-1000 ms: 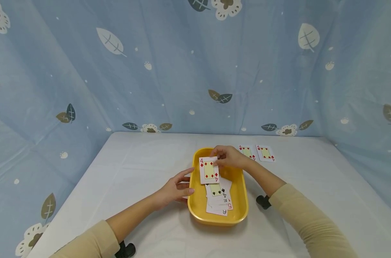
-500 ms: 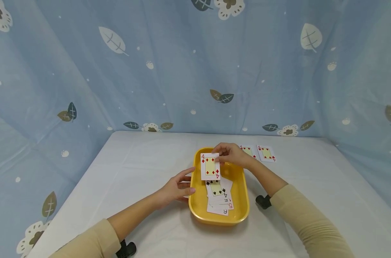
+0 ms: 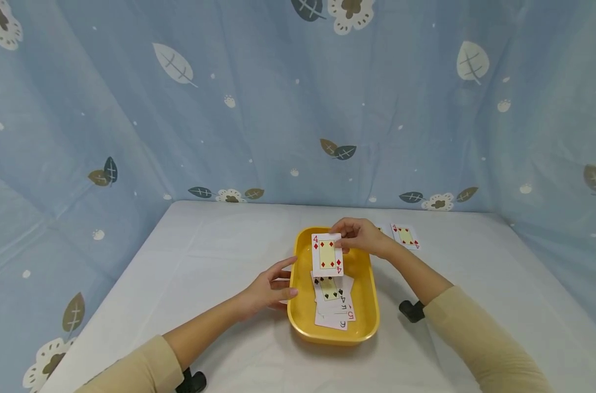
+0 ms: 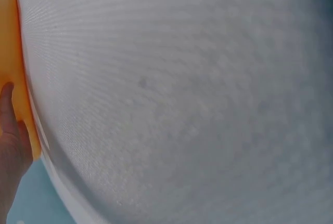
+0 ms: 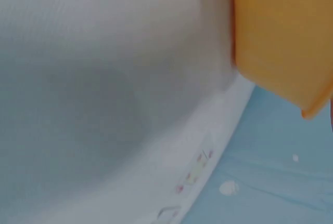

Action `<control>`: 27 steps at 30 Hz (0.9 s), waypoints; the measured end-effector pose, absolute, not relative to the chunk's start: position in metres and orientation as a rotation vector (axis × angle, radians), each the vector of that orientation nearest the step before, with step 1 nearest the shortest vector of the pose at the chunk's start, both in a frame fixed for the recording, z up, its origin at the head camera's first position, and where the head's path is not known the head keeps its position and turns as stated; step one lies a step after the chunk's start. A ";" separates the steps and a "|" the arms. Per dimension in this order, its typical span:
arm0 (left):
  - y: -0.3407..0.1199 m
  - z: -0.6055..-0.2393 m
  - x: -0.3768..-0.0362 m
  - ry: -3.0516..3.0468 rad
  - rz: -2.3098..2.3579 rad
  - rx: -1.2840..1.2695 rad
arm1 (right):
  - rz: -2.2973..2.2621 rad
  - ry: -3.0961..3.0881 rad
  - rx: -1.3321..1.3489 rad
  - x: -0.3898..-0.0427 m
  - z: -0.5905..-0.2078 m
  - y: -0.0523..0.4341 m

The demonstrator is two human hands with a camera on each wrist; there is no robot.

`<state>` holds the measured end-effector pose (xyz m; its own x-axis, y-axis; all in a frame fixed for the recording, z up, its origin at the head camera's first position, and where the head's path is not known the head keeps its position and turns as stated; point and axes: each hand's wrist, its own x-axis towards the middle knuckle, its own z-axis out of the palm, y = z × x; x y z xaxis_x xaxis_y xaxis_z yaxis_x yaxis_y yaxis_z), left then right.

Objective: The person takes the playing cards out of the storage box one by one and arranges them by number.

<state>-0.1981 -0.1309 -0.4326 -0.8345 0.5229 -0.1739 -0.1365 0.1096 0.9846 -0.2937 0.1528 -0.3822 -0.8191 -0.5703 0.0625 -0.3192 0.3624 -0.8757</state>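
Observation:
My right hand (image 3: 359,234) pinches the right edge of a four of diamonds playing card (image 3: 327,259), holding it face up over the back part of a yellow plastic bin (image 3: 339,338). Against the bin's left side, my left hand (image 3: 265,289) rests with fingers spread and fairly straight; the left wrist view also shows this hand (image 4: 13,151) touching the outer wall. Inside the bin lies a loose overlapping pile of playing cards, with a four of spades (image 3: 331,292) on top. The right wrist view catches only the bin's outer wall (image 5: 281,31), the card being out of sight there.
On the white table (image 3: 219,240), behind the right forearm, a red four of hearts card (image 3: 405,236) lies face up. A second card beside it is mostly hidden by the right hand. Blue patterned cloth (image 3: 278,109) hangs around the back and sides.
The right hand and the four of diamonds have shifted slightly to the right, and the hand now covers most of one table card. The left hand stays at the bin's side.

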 end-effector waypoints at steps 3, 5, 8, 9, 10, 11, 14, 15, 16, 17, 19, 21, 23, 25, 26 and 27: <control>-0.130 -0.432 -0.198 1.910 1.772 0.387 | -1.453 2.384 -0.795 -0.292 -0.377 0.161; -0.130 -0.432 -0.197 1.912 1.773 0.387 | -1.456 2.396 -0.793 -0.291 -0.372 0.167; -0.130 -0.431 -0.196 1.914 1.775 0.381 | -1.440 2.430 -0.771 -0.290 -0.364 0.176; -0.130 -0.431 -0.196 1.913 1.777 0.381 | -1.423 2.452 -0.753 -0.290 -0.362 0.179; -0.131 -0.431 -0.196 1.910 1.779 0.380 | -1.408 2.467 -0.739 -0.289 -0.359 0.182; -0.131 -0.430 -0.196 1.907 1.782 0.383 | -1.393 2.482 -0.720 -0.289 -0.357 0.185; -0.132 -0.430 -0.196 1.904 1.787 0.393 | -1.348 2.528 -0.673 -0.288 -0.350 0.195; -0.132 -0.429 -0.196 1.903 1.787 0.396 | -1.349 2.526 -0.666 -0.287 -0.348 0.198; -0.132 -0.430 -0.196 1.904 1.787 0.393 | -1.346 2.528 -0.666 -0.287 -0.346 0.201; -0.132 -0.430 -0.195 1.906 1.787 0.392 | -1.342 2.532 -0.662 -0.287 -0.344 0.204; -0.132 -0.430 -0.195 1.906 1.785 0.384 | -1.337 2.543 -0.660 -0.287 -0.341 0.210; -0.132 -0.431 -0.194 1.908 1.784 0.375 | -1.335 2.561 -0.667 -0.286 -0.339 0.216; -0.132 -0.431 -0.194 1.908 1.784 0.375 | -1.338 2.583 -0.658 -0.286 -0.336 0.222; -0.131 -0.431 -0.194 1.908 1.783 0.377 | -1.341 2.609 -0.630 -0.285 -0.334 0.227; -0.131 -0.430 -0.194 1.908 1.784 0.378 | -1.341 2.622 -0.615 -0.285 -0.333 0.230; -0.131 -0.430 -0.195 1.908 1.782 0.380 | -1.341 2.633 -0.594 -0.284 -0.331 0.233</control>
